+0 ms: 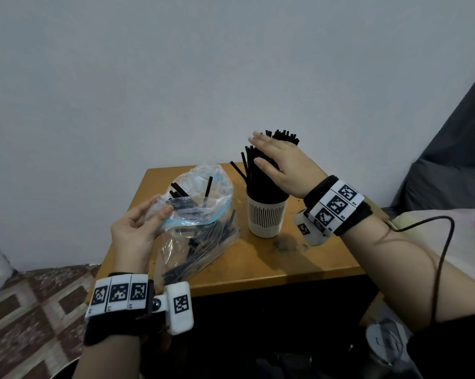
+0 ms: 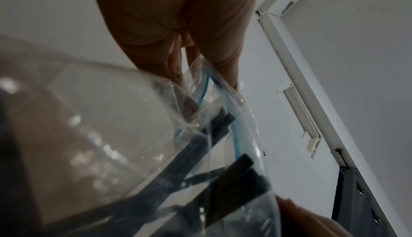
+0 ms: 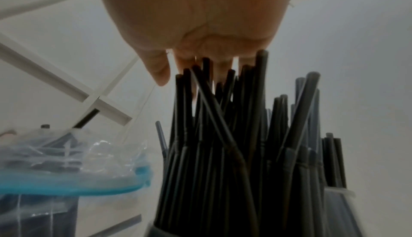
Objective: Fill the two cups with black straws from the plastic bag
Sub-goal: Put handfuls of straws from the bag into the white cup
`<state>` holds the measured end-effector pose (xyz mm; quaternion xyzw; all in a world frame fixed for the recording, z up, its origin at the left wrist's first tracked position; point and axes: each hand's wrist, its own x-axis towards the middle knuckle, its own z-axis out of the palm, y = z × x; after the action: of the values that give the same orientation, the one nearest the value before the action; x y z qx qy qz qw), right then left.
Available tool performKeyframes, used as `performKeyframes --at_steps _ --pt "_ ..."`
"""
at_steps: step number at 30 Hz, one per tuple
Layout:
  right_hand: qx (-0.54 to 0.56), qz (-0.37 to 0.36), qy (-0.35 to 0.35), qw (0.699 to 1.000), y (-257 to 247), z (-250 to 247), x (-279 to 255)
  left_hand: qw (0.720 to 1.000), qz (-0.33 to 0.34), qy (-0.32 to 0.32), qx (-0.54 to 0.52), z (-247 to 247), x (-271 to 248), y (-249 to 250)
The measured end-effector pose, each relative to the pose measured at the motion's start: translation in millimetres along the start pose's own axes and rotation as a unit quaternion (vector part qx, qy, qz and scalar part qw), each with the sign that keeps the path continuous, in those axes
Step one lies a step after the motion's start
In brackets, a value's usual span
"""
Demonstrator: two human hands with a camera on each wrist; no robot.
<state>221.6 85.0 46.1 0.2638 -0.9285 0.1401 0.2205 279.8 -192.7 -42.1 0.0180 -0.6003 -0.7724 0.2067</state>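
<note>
A clear plastic bag point(image 1: 201, 214) with a blue zip rim stands on the wooden table point(image 1: 307, 263), black straws point(image 1: 203, 242) lying inside it. My left hand point(image 1: 160, 207) pinches the bag's rim point(image 2: 207, 82) and holds its mouth up; straws point(image 2: 236, 170) show through the plastic. To the right stands a white slotted cup point(image 1: 266, 217) packed with upright black straws point(image 3: 211, 135). My right hand point(image 1: 257, 149) hovers flat over it, fingers point(image 3: 160, 71) straight at the straw tops. Behind it, more straw tops point(image 1: 284, 136) rise from a second cup that is hidden.
The small table stands against a white wall, with a dark smear point(image 1: 285, 244) in front of the cup. A black cable point(image 1: 444, 242) runs off my right wrist. Grey fabric point(image 1: 455, 165) lies at the right, patterned floor point(image 1: 34, 310) at the left.
</note>
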Motion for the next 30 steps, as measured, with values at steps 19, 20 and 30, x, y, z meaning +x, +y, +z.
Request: performKeyframes --at_steps 19,20,30 --pt "0.102 -0.006 -0.022 0.994 -79 55 -18 0.993 -0.057 -0.100 0.037 -6 3 -3" --pt "0.113 -0.006 -0.016 0.993 -81 59 -18 0.991 -0.061 -0.110 0.041 -7 2 -2" --pt "0.189 0.077 -0.044 0.978 -94 65 -12 0.985 -0.049 -0.162 0.024 -1 -5 -2"
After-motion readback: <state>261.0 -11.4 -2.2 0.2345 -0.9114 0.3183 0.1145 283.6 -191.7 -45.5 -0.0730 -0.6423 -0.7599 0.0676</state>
